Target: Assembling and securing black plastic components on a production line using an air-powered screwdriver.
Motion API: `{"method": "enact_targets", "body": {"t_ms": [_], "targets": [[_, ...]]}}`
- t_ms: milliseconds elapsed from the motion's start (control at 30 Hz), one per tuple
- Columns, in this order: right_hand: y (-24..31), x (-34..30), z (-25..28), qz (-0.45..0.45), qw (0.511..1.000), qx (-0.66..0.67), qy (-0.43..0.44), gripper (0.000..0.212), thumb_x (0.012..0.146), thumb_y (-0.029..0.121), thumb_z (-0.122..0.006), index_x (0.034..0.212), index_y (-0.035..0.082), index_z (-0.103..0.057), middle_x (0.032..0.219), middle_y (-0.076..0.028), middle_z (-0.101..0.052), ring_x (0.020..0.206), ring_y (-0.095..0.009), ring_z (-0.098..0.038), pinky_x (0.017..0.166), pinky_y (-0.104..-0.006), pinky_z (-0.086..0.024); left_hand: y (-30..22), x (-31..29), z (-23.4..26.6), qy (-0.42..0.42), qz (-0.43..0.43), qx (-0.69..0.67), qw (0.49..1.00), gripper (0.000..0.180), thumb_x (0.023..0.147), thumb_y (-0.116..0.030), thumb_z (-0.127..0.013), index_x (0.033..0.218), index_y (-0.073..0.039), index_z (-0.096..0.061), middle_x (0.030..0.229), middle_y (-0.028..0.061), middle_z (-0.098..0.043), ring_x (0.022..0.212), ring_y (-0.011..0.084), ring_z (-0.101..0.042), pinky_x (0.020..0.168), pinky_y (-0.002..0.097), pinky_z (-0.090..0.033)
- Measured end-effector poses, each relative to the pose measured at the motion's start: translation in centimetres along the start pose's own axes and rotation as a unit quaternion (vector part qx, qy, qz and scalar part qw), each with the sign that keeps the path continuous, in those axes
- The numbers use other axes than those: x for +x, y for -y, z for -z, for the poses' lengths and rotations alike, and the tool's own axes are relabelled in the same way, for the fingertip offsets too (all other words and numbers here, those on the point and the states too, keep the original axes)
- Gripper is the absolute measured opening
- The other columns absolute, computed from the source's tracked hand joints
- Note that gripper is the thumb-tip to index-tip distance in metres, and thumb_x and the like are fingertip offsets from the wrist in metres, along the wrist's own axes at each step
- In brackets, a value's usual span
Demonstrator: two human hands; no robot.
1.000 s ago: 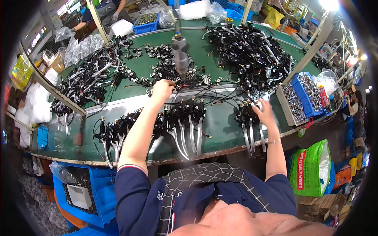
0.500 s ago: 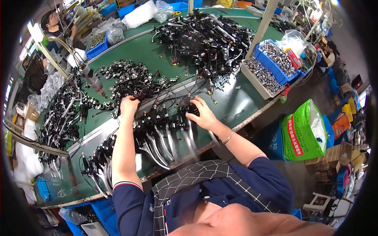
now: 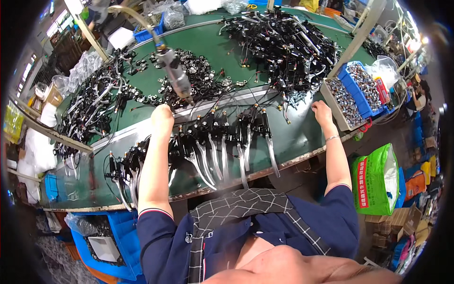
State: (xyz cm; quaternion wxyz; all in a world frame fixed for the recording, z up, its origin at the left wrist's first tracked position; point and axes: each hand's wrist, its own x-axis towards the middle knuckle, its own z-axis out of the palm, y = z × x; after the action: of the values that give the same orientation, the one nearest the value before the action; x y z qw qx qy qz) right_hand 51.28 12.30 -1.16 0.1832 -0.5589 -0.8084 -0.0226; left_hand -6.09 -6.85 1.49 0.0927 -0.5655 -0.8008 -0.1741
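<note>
Left hand (image 3: 162, 115) beside clamps (image 3: 201, 71), grip hidden. Right hand (image 3: 323, 112) half-curled, hold unclear, right of screws (image 3: 295, 98). Levers (image 3: 223, 154) along near edge of surface (image 3: 302, 137), closer to left hand.

Bright green sack (image 3: 376, 182) near brown cardboard boxes (image 3: 402, 222)

Blk lever assys (image 3: 209, 125) w/ silver blades (uneven row), sm. clamps (image 3: 202, 71) heaped behind, silver screws (image 3: 296, 98) R

we look from head height, down and somewhat forward, through one wide fisheye camera. the apron (image 3: 243, 207) is very near, below us; the left hand (image 3: 162, 116) and the right hand (image 3: 323, 113) are farther, over the bench (image 3: 294, 135), whose long edges bend.
</note>
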Motion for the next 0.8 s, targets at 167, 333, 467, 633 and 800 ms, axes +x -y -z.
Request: {"method": "enact_targets", "body": {"t_ms": [167,333,467,633,800], "targets": [[0.4,0.7,0.9,-0.053,0.997,0.035,0.040,0.016,0.074,0.011,-0.068,0.081,0.005,-0.056,0.079,-0.012,-0.062,0.080,-0.032,-0.061,0.071,-0.0418,-0.048,-2.7,0.6,4.6,0.031,0.097,-0.103,0.989,0.025,0.078,-0.023,-0.064,0.100,-0.014,-0.071,0.086,0.0132,-0.069,0.078,0.0283,-0.066,0.071,0.0349,-0.052],[-0.9,0.5,-0.6,-0.014,1.000,-0.017,0.003,0.015,0.076,0.012,-0.065,0.091,0.008,-0.062,0.083,-0.014,-0.065,0.082,-0.033,-0.063,0.074,-0.0413,-0.049,-9.3,-6.9,3.7,0.108,-0.022,-0.436,0.893,0.024,0.078,-0.012,-0.064,0.101,-0.015,-0.071,0.073,0.0069,-0.064,0.058,0.0150,-0.056,0.060,0.0249,-0.046],[1.1,0.6,-0.4,-0.012,1.000,-0.011,-0.004,0.023,0.079,0.011,-0.061,0.102,0.009,-0.065,0.090,-0.014,-0.066,0.084,-0.030,-0.063,0.075,-0.0393,-0.050,-14.2,-10.7,3.3,0.029,-0.119,-0.340,0.933,0.023,0.080,-0.013,-0.063,0.102,-0.017,-0.068,0.073,0.0070,-0.064,0.062,0.0216,-0.059,0.057,0.0301,-0.047],[16.8,-3.3,2.8,-0.023,0.824,0.550,0.134,0.023,0.083,0.006,-0.064,0.105,0.004,-0.064,0.086,-0.002,-0.064,0.070,-0.006,-0.058,0.060,-0.0215,-0.050,-15.6,-11.7,0.6,-0.035,-0.096,-0.304,0.947,0.019,0.081,-0.017,-0.063,0.099,-0.016,-0.067,0.075,0.0085,-0.066,0.065,0.0258,-0.064,0.056,0.0352,-0.049],[26.9,-6.1,3.6,-0.017,0.704,0.668,0.242,0.021,0.083,0.003,-0.064,0.104,0.000,-0.063,0.082,-0.001,-0.062,0.065,-0.006,-0.055,0.059,-0.0209,-0.048,-16.3,-11.4,0.1,-0.115,-0.093,-0.292,0.945,0.018,0.078,-0.020,-0.066,0.095,-0.016,-0.068,0.064,0.0064,-0.063,0.055,0.0247,-0.062,0.050,0.0357,-0.048]]}}
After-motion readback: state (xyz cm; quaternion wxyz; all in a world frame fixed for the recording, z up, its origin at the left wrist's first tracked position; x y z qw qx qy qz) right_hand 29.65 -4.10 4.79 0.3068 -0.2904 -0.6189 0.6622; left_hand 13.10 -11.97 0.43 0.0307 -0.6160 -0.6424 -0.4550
